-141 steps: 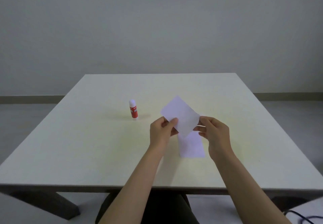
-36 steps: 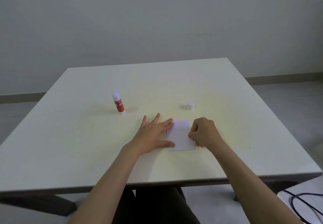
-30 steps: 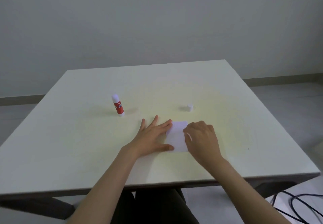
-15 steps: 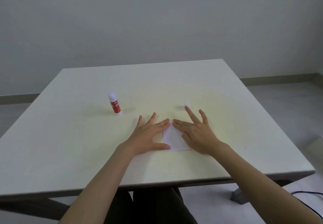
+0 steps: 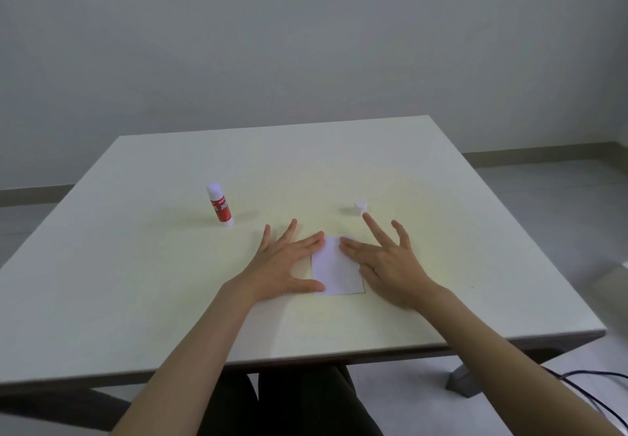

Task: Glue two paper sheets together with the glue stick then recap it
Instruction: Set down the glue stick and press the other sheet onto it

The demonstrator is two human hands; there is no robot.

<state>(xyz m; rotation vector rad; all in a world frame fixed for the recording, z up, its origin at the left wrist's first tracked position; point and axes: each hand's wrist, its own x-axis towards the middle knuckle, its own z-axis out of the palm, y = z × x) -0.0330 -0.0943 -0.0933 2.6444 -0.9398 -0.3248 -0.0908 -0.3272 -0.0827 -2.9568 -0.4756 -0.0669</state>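
The white paper sheets (image 5: 334, 267) lie flat as one stack on the table, between my hands. My left hand (image 5: 283, 264) rests spread on the table, its fingertips and thumb touching the paper's left edge. My right hand (image 5: 385, 264) lies open with fingers spread, covering the paper's right edge. The red glue stick (image 5: 220, 206) stands upright to the far left, its white top uncovered. Its small white cap (image 5: 360, 207) sits apart on the table, just beyond my right fingertips.
The pale table (image 5: 136, 282) ends in a front edge close below my forearms. A dark cable (image 5: 591, 388) lies on the floor at the lower right. A grey wall stands behind the table.
I laid the held sheet onto the one on the table. My right hand went from a fist pressing the paper to a flat open hand, fingers now stretched towards the cap.
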